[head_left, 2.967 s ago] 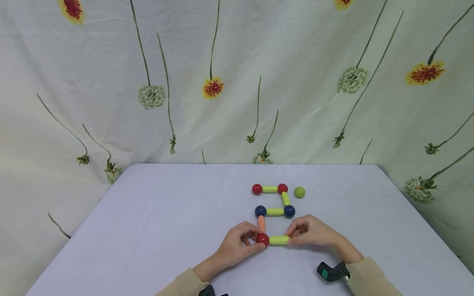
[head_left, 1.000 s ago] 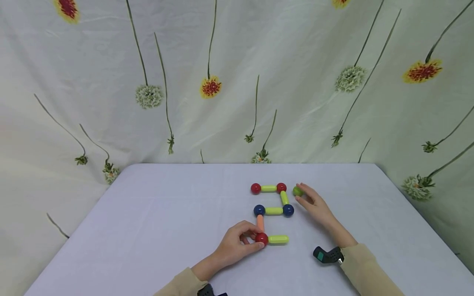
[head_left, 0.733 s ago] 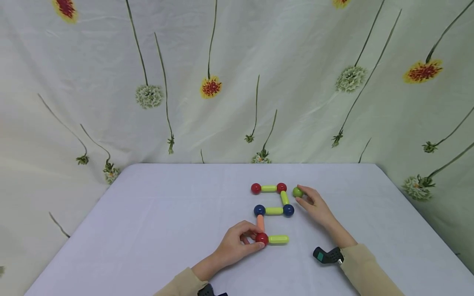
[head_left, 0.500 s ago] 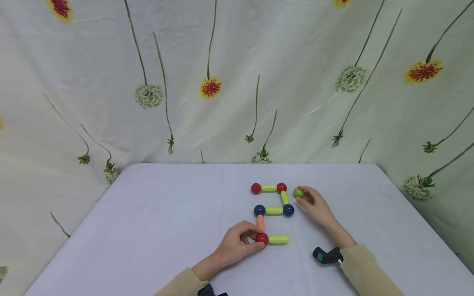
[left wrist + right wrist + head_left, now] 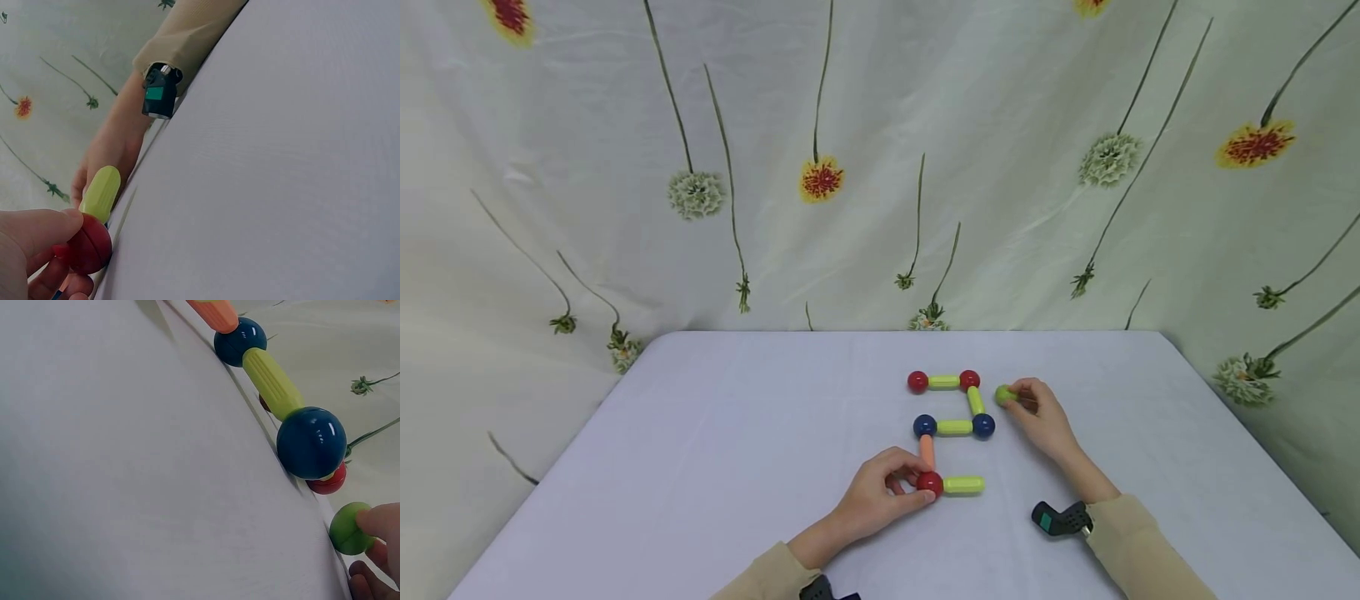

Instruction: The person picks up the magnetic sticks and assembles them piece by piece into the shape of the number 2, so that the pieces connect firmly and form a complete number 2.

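My left hand (image 5: 880, 492) pinches the red ball (image 5: 930, 485) at the near end of a chain of balls and rods. From that ball a lime rod (image 5: 964, 485) points right with a bare end, and an orange rod (image 5: 927, 452) leads up to a blue ball (image 5: 925, 425). Another lime rod (image 5: 954, 427) joins it to a second blue ball (image 5: 983, 426). Farther back, lime rods link two more red balls (image 5: 969, 381). My right hand (image 5: 1041, 417) holds a green ball (image 5: 350, 529) between thumb and fingers, right of the chain.
A white cloth covers the table (image 5: 715, 450), and a flower-print curtain (image 5: 880, 167) hangs behind its far edge. Black wrist cameras (image 5: 1062, 518) stick out at the sleeves, the right one low over the cloth.
My right hand has left the near lime rod, moved back to the green ball, closed its fingers on it and drawn it slightly nearer. The left hand has kept its hold on the red ball.
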### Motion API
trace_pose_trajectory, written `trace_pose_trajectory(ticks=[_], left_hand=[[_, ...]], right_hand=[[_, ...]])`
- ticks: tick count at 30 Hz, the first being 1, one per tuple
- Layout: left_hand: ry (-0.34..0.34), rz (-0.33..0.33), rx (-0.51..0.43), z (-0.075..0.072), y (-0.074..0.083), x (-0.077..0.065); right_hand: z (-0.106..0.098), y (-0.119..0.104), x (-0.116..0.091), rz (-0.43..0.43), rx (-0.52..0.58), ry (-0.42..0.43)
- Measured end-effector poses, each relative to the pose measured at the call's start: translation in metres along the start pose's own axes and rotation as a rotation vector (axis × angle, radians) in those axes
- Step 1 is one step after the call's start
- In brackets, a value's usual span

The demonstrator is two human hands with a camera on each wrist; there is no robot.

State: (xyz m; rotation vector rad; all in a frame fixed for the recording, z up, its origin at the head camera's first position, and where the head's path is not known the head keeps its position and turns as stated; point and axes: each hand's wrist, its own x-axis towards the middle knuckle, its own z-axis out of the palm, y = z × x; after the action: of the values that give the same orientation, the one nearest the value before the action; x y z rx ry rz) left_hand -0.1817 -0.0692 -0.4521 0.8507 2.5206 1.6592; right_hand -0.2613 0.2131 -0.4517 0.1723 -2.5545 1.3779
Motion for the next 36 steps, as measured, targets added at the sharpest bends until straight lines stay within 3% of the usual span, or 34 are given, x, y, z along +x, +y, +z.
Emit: trace_pose_trajectory(ticks=[7, 19, 31, 36], left_hand=[[-0.003, 0.0, 0.0, -0.001, 0.0, 0.0], [0.0, 0.001, 0.0, 0.0, -0.001, 0.0], [0.001, -0.017, 0.013, 0.001, 0.0, -0.002], [0.002, -0.017, 0.012, 0.001, 0.001, -0.002]], right_hand=[[0.002, -0.001, -0.001, 0.013, -0.053, -0.01], [0.001, 0.002, -0.001, -0.11, -0.097, -0.078], [-0.005, -0.006, -0.008, 0.017, -0.07, -0.071], [-0.015, -0.006, -0.011, 0.062, 0.007, -0.149]])
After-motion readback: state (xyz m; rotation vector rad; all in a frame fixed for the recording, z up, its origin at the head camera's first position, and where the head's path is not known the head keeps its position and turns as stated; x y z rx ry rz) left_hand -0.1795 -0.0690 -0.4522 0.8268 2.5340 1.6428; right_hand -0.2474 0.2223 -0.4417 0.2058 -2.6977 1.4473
